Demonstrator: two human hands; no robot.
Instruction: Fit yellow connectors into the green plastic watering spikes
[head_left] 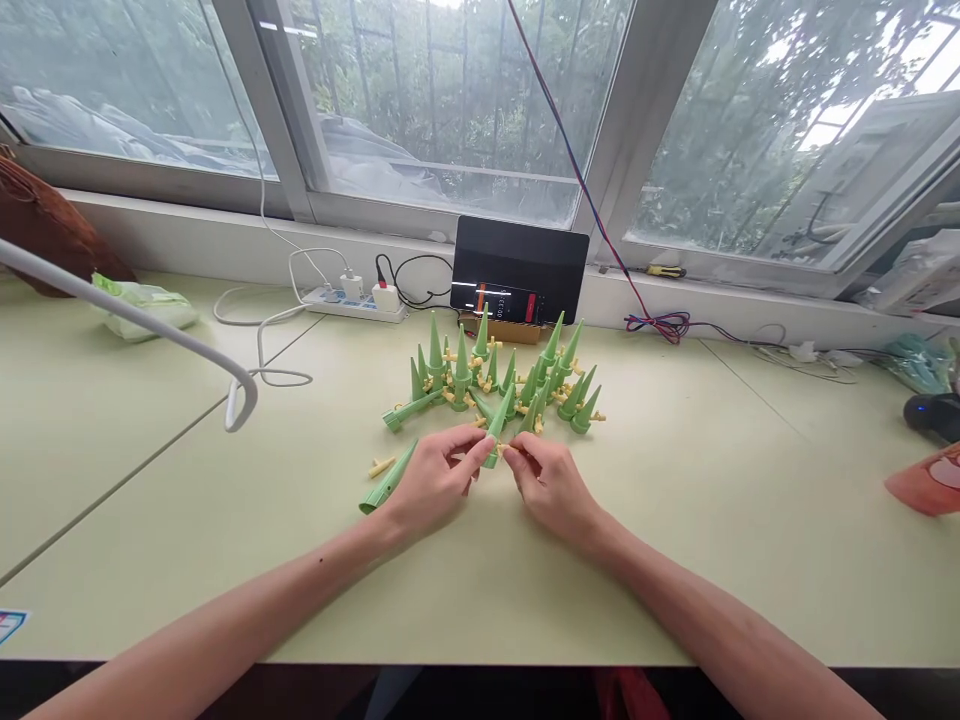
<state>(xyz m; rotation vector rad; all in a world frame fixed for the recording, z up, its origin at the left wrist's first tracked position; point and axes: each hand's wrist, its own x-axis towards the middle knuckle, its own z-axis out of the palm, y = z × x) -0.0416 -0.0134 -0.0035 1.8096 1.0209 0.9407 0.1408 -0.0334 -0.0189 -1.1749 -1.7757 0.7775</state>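
My left hand grips a green cone with its tip pointing up. Pinched in the fingers of my right hand is a small yellow piece, at the cone's lower right side. Behind both hands stand several green cones with yellow pieces on their sides. One green cone lies on its side at the left of the group. Another lying green cone is partly behind my left hand, with a loose yellow piece beside it.
A black tablet leans at the window behind the cones. A power strip with plugs and cables is at the back left. A white curved bar crosses the left side. At the right edge lies an orange object.
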